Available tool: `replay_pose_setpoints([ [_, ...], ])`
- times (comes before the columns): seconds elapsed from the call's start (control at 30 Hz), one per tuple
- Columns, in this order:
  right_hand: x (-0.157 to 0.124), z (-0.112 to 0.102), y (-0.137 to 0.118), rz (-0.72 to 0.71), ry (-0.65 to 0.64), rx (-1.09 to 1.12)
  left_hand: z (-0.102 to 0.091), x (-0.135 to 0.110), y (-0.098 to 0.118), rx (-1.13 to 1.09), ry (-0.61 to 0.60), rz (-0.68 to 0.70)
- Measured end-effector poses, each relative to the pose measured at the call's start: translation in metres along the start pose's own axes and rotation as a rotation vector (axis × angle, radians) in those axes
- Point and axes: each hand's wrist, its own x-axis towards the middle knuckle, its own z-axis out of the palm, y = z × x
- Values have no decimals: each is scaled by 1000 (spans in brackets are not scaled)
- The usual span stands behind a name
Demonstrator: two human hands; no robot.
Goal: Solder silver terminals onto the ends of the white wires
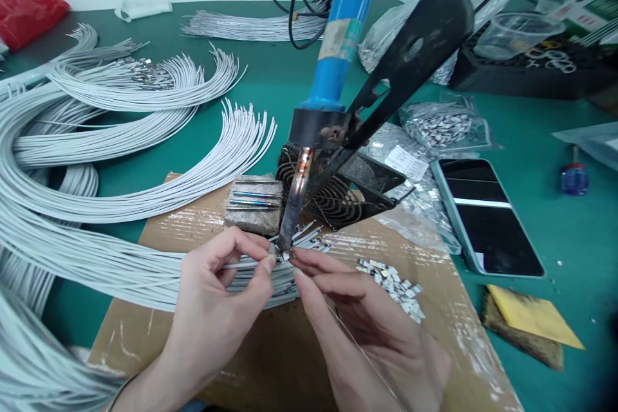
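My left hand [219,293] pinches the end of a white wire [234,266] between thumb and fingertips. Close beside it, my right hand [367,322] is closed on a thin strand of solder wire [345,328], which trails down across the palm. Both sets of fingertips nearly meet under the tip of a blue-handled soldering iron [292,212], held pointing down by a black stand. A small shiny metal piece [286,256] sits at the tip, partly hidden by fingers. Loose small metal tabs [393,286] lie right of my right hand on the cardboard [159,341].
Bundles of white wires [120,203] fill the left side. Behind the hands stand a grey block [254,206] with metal rods on it and a black fan [333,196]. To the right are a phone [487,215], a yellow sponge [535,315] and plastic bags of parts [444,125].
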Motion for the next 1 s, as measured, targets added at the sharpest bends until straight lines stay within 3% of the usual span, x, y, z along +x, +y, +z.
replay_pose_setpoints([
  [1.0,-1,0,4,-100,47,-154,3,1,-1,-1,3,25],
])
